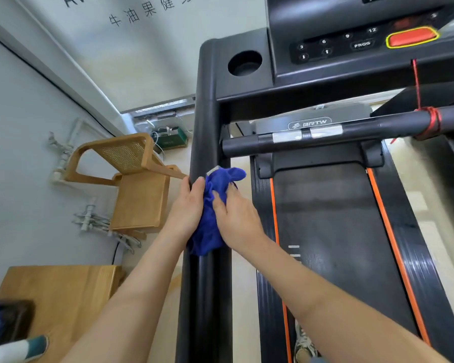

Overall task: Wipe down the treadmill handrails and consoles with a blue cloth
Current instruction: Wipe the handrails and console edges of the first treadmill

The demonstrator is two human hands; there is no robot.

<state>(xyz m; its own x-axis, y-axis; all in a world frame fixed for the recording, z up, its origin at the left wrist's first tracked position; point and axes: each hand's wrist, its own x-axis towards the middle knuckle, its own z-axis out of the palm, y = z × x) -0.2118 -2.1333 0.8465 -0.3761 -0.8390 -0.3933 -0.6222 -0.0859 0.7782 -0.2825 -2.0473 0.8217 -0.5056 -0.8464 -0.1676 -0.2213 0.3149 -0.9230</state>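
A bunched blue cloth [215, 205] is wrapped over the treadmill's black left handrail [203, 132], about halfway along it. My left hand [188, 205] grips the rail and the cloth from the left side. My right hand [233, 218] lies on the cloth from the right, fingers curled into it. The black console [351, 48] with number keys and a red stop button [412, 38] stands above. A black cross handlebar [351, 134] with silver sensor plates runs to the right.
A wooden chair [131, 179] stands left of the rail against the wall. A wooden table [63, 292] is at lower left. The treadmill belt [338, 231] with orange stripes lies to the right. A red cord [430, 121] is tied around the cross handlebar.
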